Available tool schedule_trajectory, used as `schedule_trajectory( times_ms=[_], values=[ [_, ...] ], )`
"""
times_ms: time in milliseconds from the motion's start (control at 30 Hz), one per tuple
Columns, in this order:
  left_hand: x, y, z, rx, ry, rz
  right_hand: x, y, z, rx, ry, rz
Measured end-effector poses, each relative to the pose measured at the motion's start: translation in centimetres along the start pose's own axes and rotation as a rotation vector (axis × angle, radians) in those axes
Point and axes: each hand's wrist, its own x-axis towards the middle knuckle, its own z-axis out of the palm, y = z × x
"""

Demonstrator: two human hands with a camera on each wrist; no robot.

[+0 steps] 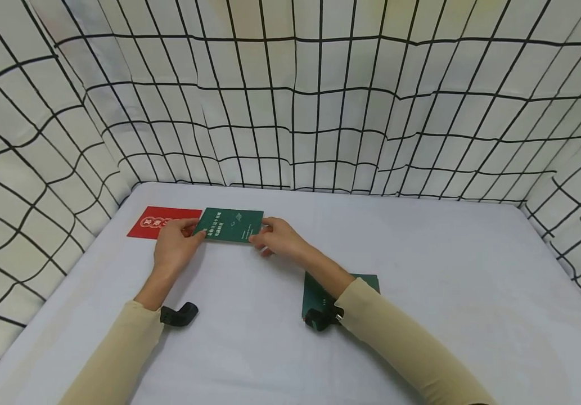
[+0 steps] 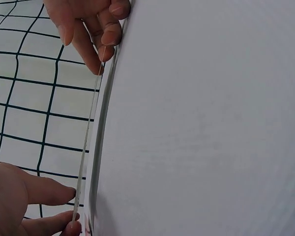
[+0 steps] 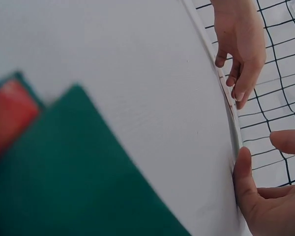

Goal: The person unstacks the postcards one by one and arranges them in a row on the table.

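A green card (image 1: 234, 225) with pale printed text spans between both hands at the back left of the table, seen nearly edge-on in the wrist views. My left hand (image 1: 175, 247) pinches its left end between thumb and fingers (image 2: 49, 191). At the right end, fingertips of my right hand (image 1: 281, 241) touch the edge, while one digit stands apart from it in the right wrist view. A red card (image 1: 144, 225) with white print lies just left of the green one, partly hidden behind my left hand.
Below my right forearm lies a pile of green cards (image 1: 368, 281), partly covered by the sleeve; something red shows among them in the right wrist view. White cloth covers the table (image 1: 447, 292). Black netting (image 1: 320, 112) over pale sheeting rises along its back and sides.
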Motion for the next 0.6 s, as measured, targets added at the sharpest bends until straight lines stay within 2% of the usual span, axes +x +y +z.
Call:
schedule_trajectory(
  times_ms=[267, 600],
  values=[
    [0.3, -0.5, 0.2, 0.049, -0.029, -0.014, 1.0, 0.0, 0.1, 0.015, 0.004, -0.007],
    [0.5, -0.9, 0.3, 0.045, -0.057, -0.038, 1.4, 0.2, 0.4, -0.047, 0.032, -0.027]
  ],
)
